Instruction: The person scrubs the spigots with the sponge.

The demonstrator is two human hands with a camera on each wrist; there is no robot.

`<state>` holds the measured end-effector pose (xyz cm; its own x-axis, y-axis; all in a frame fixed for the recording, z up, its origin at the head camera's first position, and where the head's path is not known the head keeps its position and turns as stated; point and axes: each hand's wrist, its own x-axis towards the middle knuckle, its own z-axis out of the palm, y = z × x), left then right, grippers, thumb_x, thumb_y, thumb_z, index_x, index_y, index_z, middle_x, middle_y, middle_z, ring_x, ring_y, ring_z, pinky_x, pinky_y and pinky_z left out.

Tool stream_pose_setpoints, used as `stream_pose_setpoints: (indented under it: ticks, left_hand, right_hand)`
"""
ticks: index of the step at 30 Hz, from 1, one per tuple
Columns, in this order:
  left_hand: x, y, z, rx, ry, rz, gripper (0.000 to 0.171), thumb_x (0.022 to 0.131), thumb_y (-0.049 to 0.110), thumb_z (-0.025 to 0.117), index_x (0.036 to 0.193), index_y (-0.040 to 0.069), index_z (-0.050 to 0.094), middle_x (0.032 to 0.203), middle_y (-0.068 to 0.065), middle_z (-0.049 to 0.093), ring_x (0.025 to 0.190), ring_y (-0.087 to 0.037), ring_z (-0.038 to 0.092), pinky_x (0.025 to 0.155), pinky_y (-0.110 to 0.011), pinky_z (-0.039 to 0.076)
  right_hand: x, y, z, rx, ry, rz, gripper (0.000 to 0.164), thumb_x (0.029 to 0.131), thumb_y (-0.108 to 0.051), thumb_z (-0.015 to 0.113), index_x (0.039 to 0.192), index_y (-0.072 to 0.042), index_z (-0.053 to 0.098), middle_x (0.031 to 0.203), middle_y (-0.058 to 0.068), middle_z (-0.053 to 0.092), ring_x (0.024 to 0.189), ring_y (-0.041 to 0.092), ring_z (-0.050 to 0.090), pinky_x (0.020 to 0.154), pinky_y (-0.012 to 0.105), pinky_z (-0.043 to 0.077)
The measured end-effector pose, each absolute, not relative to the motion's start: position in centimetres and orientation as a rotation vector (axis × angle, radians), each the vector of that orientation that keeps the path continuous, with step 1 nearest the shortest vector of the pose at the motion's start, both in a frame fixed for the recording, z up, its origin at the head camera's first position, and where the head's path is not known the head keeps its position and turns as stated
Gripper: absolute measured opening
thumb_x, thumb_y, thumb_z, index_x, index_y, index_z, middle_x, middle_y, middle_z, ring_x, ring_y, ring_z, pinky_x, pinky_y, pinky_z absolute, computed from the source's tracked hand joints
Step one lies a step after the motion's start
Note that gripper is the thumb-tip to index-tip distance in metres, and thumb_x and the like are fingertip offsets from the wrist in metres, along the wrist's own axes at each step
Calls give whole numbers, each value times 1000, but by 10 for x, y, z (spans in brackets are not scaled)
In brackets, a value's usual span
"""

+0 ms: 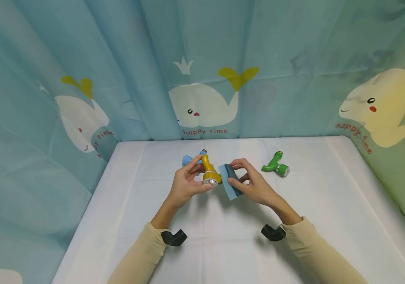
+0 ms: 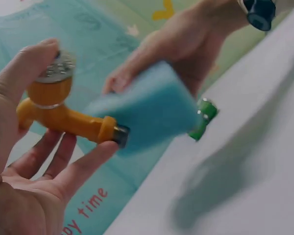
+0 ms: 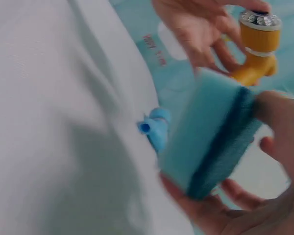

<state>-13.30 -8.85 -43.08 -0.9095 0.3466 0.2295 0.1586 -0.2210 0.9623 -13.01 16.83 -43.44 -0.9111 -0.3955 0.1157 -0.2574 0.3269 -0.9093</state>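
A yellow faucet (image 1: 208,167) with a clear knob is held in my left hand (image 1: 184,184), thumb on the knob and fingers along the body in the left wrist view. My right hand (image 1: 255,183) grips a two-tone blue sponge (image 3: 210,132) by its edges, the darker scouring layer turned toward the palm. The light face of the sponge is right beside the faucet, above the table. Overlapped by the left hand in the head view, a blue faucet (image 3: 157,126) lies on the table.
A green faucet (image 1: 277,164) lies on the white table (image 1: 202,244), beyond the right hand. Behind the table hangs a blue-green curtain (image 1: 135,47) with whale prints. Both sleeves carry a black wrist camera (image 1: 174,238).
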Motion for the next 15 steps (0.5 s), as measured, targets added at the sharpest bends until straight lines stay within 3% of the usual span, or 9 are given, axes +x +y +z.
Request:
stream_pose_setpoints:
  ticks: [6, 15]
  left_hand:
    - [-133, -83, -430, 512, 1902, 2377, 89, 80, 2, 87, 155, 1, 40, 139, -26, 57, 116, -25, 60, 92, -29, 58]
    - [-134, -76, -426, 375, 1735, 2550, 82, 85, -2, 78, 156, 3, 37, 140, -28, 54, 120, -27, 60, 95, -35, 57]
  right_hand:
    - [-129, 162, -440, -575, 2442, -1737, 43, 102, -17, 66, 138, -12, 41, 140, 20, 45, 96, 31, 63, 76, 37, 57]
    - [-127, 155, -442, -339, 2127, -2079, 46, 106, -19, 61, 137, -10, 28, 149, 25, 36, 110, 32, 63, 80, 39, 62]
